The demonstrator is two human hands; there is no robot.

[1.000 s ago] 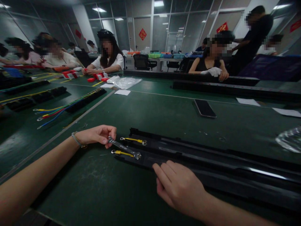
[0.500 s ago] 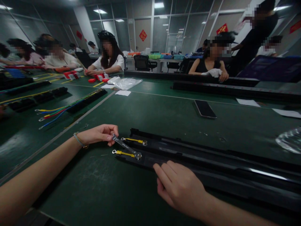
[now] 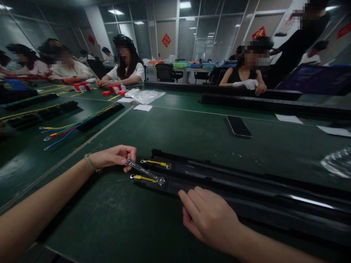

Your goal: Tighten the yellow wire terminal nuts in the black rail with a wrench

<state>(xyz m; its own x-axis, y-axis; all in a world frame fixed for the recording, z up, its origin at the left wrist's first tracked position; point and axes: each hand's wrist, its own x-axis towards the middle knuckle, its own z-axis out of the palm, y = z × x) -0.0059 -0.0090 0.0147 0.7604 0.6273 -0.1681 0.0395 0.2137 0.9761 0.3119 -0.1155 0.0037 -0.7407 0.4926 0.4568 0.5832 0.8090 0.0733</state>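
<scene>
My left hand (image 3: 119, 157) is closed, its fingertips pinching the open end of a combination wrench (image 3: 142, 170). The wrench's ring end sits around a fastener near the left end of a long black rail (image 3: 189, 188). Beside the wrench, a short yellow cable (image 3: 145, 178) with a ring terminal juts past the rail's end. A second yellow cable (image 3: 155, 163) lies farther back, bolted down at its inner end. My right hand (image 3: 210, 217) has curled fingers closed at the rail's near edge; its fingertips are partly hidden.
A phone (image 3: 238, 126) lies on the green table (image 3: 175, 128) behind the rail. Bundled coloured cables (image 3: 82, 124) are at left. Clear plastic (image 3: 337, 164) lies at right, and a plastic bag (image 3: 148, 96) farther back. Co-workers sit across the table by more black rails (image 3: 246, 103).
The wrench's held end has swung slightly left and toward me with my left hand, while its ring end stays on the fastener. My right hand has stayed in place.
</scene>
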